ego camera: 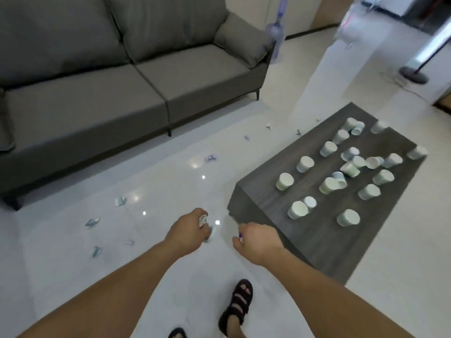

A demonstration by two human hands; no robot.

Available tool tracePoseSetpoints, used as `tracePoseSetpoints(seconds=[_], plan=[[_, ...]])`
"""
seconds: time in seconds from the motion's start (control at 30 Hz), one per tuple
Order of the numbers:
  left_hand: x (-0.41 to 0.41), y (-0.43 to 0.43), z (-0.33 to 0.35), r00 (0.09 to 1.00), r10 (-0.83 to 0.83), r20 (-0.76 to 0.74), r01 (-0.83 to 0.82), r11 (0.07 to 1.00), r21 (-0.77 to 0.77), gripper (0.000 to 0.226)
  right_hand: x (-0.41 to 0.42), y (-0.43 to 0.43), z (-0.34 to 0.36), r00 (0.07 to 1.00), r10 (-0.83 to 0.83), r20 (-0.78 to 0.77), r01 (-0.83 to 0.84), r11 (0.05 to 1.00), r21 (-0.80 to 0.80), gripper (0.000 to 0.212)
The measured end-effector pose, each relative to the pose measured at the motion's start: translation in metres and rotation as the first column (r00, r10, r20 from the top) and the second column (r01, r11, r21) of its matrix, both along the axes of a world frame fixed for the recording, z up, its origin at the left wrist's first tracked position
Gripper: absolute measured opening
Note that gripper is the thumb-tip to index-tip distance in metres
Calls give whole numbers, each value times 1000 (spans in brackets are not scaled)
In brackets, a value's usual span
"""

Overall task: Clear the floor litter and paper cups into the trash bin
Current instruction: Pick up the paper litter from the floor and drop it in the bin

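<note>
Left hand [189, 230] curled round crumpled paper scraps [203, 220], right hand [260, 240] pinching a purple scrap [240, 235]: likely feather-light, soft, crushable, best pinched at any raised fold.

A grey two-seat sofa [122, 76] on thin dark legs stands on glossy pale floor tiles [48, 240] that reflect small bright lights. A low dark wood-grain coffee table [305, 245] sits nearby; beyond, blurred, perhaps a lamp base [413, 74].
</note>
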State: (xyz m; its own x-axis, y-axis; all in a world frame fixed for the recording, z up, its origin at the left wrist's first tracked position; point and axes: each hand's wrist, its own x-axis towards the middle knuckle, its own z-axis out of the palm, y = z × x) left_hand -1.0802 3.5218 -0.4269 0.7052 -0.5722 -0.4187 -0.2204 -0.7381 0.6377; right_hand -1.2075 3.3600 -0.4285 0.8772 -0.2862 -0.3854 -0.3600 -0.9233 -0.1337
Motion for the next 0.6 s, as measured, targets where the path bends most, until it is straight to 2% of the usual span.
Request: tracePoseSetpoints(seconds=[0.13, 0.23, 0.3, 0.4, 0.6], plan=[[-42, -52, 45, 977, -201, 67, 202, 979, -5, 30, -77, -29, 45, 984, -180, 7, 180, 982, -54, 26], [-92, -107, 66, 918, -384, 100, 385, 923, 15, 21, -149, -63, 71, 932, -362, 23, 363, 929, -70, 29], [-133, -150, 76, 863, -491, 114, 494, 870, 8, 16, -203, -90, 81, 879, -474, 44, 476, 876, -80, 26], [-204, -223, 87, 758, -633, 159, 641, 768, -1, 23, -293, -135, 87, 775, -625, 88, 631, 771, -79, 27], [-383, -361, 102, 570, -808, 151, 819, 573, -22, 37, -489, -222, 102, 610, -784, 118, 792, 597, -128, 34]])
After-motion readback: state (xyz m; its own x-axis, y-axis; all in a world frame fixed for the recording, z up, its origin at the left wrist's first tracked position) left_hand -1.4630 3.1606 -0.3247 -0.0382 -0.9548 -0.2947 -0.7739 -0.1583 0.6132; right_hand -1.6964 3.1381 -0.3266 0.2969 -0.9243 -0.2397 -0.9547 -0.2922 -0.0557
